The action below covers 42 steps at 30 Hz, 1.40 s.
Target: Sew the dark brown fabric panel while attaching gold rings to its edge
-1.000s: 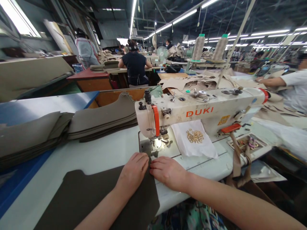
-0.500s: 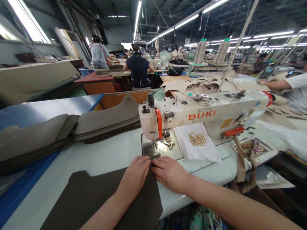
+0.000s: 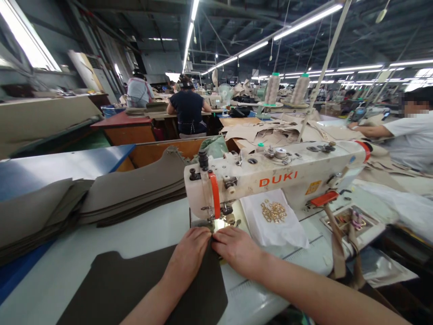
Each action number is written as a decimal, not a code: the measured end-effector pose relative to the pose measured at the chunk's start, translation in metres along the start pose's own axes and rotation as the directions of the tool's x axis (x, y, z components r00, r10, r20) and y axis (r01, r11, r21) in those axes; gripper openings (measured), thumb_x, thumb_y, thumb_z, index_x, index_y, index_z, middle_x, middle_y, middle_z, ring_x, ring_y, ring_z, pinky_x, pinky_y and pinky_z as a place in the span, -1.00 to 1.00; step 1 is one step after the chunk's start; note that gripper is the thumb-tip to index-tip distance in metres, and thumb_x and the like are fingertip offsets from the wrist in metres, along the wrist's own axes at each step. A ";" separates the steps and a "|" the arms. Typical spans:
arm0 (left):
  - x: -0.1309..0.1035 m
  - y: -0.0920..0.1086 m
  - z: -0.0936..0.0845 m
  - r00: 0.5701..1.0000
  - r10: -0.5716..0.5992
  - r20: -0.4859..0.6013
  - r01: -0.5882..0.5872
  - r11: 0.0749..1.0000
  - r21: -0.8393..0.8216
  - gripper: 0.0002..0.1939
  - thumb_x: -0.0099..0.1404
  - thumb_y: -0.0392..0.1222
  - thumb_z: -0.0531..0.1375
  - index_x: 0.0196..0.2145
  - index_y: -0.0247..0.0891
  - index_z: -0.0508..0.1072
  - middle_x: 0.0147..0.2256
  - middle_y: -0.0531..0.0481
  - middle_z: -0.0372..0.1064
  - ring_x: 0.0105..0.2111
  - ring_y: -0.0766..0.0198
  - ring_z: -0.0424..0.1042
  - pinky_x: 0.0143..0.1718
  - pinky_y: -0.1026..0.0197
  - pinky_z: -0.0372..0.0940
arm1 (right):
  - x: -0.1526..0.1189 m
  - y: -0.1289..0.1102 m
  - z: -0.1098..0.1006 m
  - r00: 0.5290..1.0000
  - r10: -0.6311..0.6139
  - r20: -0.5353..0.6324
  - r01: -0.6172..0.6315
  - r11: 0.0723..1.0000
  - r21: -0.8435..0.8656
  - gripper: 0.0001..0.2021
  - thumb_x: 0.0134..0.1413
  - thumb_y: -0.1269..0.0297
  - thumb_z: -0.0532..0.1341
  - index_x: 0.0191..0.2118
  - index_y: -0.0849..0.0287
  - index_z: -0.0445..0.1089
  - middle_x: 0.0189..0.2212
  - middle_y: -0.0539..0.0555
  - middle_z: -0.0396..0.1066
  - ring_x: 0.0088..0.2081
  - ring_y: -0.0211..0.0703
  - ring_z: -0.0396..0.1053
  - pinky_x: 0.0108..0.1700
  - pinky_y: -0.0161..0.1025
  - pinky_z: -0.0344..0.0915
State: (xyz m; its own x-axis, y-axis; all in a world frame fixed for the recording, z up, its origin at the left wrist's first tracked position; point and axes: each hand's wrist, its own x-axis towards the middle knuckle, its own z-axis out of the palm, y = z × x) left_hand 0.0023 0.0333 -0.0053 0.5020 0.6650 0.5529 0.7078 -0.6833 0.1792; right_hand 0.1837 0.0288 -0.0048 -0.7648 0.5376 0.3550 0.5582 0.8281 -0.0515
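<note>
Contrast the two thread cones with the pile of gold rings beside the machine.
The thread cones stand upright, while the gold rings lie in a loose heap. The cones are pale grey-beige with green tops; the rings are shiny gold. Each cone is far bigger than any ring. Both sit outside the hands.

Person in dark top [image 3: 187, 110], back turned | fan [image 3: 225, 92] to the right | red-topped cabinet [image 3: 123, 118] | lit ceiling tubes [image 3: 307, 21]

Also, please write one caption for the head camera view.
Two hands hold dark fabric before the needle of a white DUKI sewing machine.
</note>
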 end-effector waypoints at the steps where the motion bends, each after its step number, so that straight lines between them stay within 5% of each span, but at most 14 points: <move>1: 0.003 -0.002 0.002 1.000 -0.012 0.003 0.012 1.000 -0.014 -0.72 0.30 -0.40 -0.04 -0.39 -0.25 0.43 -0.38 -0.06 0.47 -0.35 0.21 0.44 -0.31 0.17 0.42 | 0.001 0.002 0.000 1.000 0.006 -0.004 -0.006 1.000 0.004 -0.94 0.20 0.38 0.16 -0.26 0.25 0.36 -0.24 0.08 0.38 -0.13 -0.13 0.29 -0.02 -0.22 0.22; 12: 0.009 -0.013 0.009 0.999 0.001 -0.044 -0.001 1.000 -0.003 -0.73 0.34 -0.35 -0.03 -0.34 -0.24 0.46 -0.37 -0.05 0.49 -0.34 0.22 0.46 -0.27 0.17 0.42 | 0.005 0.010 0.004 0.997 0.075 0.015 -0.075 0.997 0.021 -0.94 0.20 0.40 0.16 -0.24 0.24 0.36 -0.16 0.11 0.41 -0.18 -0.11 0.33 -0.19 -0.17 0.28; 30: 0.011 -0.012 0.008 0.999 -0.005 -0.051 0.006 1.000 0.020 -0.72 0.36 -0.32 -0.03 -0.37 -0.25 0.44 -0.39 -0.05 0.47 -0.36 0.22 0.45 -0.32 0.18 0.43 | 0.006 0.013 0.007 0.997 0.076 0.013 -0.076 0.995 0.058 -0.89 0.21 0.43 0.12 -0.19 0.27 0.37 -0.12 0.17 0.41 -0.12 -0.08 0.35 -0.17 -0.16 0.32; 42: -0.002 -0.011 0.007 0.999 -0.035 0.040 0.032 0.997 0.077 -0.73 0.33 -0.38 -0.01 -0.18 -0.33 0.47 -0.20 -0.13 0.50 -0.16 0.19 0.46 -0.09 0.11 0.41 | -0.002 0.009 0.004 0.991 0.003 -0.132 0.003 0.999 0.049 -0.92 0.17 0.42 0.18 -0.23 0.25 0.41 -0.19 0.10 0.48 -0.13 -0.13 0.39 -0.04 -0.22 0.31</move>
State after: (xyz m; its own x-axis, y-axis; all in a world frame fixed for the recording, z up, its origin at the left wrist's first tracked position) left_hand -0.0033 0.0416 -0.0143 0.4963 0.7003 0.5131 0.7597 -0.6364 0.1338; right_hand 0.1887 0.0362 -0.0097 -0.7138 0.5145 0.4751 0.5390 0.8368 -0.0964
